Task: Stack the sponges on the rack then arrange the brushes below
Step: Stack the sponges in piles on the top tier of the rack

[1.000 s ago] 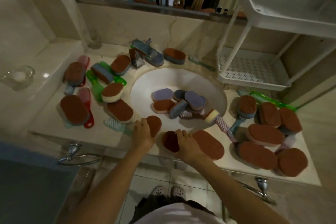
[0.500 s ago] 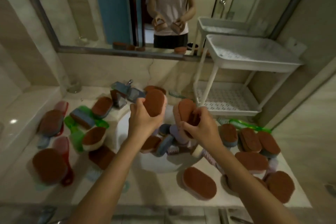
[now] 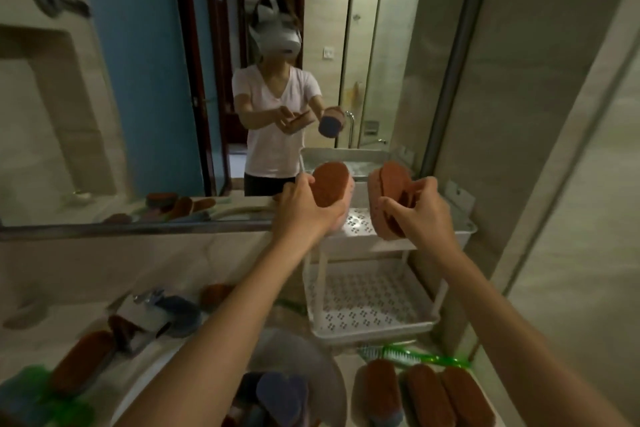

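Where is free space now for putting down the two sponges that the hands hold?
Free: the top tray, its perforated floor bare between the left hand, gripping a sponge, and the right hand, gripping a second sponge; also the lower tray, bare between its white posts. Crowded: the counter beside the sink, with three sponges and a green brush, and the sink itself.

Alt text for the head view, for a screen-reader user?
The left hand grips a brown-faced sponge and the right hand a pink-backed sponge, both near the top tray of a white rack. More sponges and a green brush lie on the counter below.
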